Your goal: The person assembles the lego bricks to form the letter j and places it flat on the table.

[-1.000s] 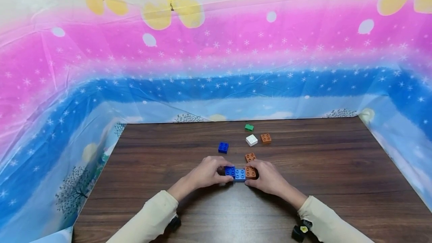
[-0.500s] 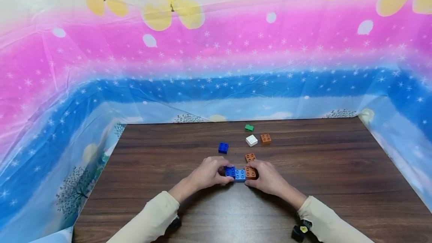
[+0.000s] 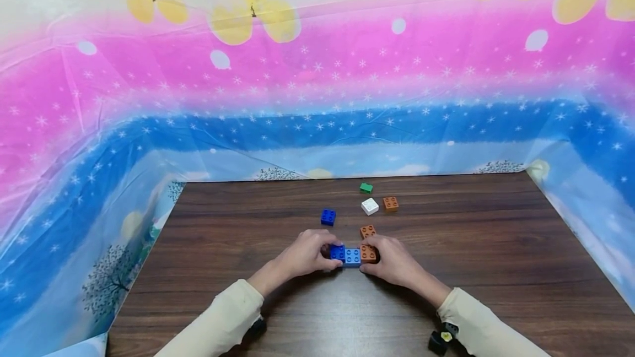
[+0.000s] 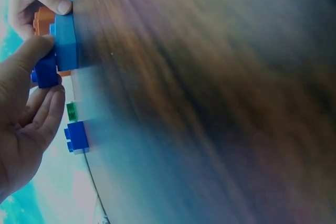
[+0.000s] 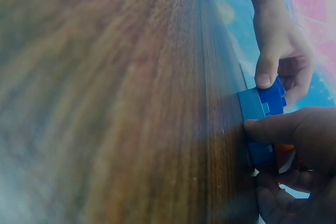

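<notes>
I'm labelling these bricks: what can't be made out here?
Head view: near edge of the middle orange brick, partly behind the right hand.
Right wrist view: most of the front orange brick, behind that hand.
Left wrist view: grain of the table, blurred.
Head view: left sleeve, cut by bottom edge.

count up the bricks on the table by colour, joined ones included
Orange bricks: 3
Dark blue bricks: 2
Light blue brick, partly covered: 1
White brick: 1
Green brick: 1
Total: 8 bricks in sight
</notes>
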Tool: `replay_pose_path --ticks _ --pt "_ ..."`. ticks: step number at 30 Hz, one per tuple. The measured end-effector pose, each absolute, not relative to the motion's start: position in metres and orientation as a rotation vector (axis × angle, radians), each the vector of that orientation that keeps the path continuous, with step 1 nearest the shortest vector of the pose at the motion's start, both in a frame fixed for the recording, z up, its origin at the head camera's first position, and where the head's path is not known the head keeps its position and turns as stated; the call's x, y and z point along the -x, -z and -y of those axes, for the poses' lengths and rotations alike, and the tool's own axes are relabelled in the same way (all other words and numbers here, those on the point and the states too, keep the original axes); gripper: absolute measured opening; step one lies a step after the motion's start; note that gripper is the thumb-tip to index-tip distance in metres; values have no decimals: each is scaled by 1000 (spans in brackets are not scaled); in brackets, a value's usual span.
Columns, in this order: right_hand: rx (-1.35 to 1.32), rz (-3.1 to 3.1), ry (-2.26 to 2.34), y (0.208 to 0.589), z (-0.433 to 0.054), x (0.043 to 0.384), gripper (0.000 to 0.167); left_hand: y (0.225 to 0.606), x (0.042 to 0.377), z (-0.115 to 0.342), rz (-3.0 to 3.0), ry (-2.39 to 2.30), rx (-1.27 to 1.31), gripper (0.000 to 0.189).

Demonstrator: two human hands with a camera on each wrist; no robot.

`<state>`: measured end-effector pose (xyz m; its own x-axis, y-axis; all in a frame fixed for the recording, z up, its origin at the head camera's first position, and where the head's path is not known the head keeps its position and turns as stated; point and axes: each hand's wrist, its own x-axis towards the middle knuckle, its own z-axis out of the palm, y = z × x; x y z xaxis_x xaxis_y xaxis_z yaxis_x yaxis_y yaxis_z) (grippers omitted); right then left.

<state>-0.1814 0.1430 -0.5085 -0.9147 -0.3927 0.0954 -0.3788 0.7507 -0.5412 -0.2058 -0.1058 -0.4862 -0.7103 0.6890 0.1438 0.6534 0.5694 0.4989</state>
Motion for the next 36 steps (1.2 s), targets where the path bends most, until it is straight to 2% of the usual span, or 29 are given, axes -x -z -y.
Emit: replay_pose_path --ticks 14,26,36 --pt "584 -2910 916 507 -144 179 43 488 203 97 -2763 -824 -1121 28" --pt "577 -2891 947 506 -145 181 44 489 204 100 -2693 -798 -1050 42" --pt "567 -2852 970 500 -149 176 53 489 201 89 -2682 -832 -975 57"
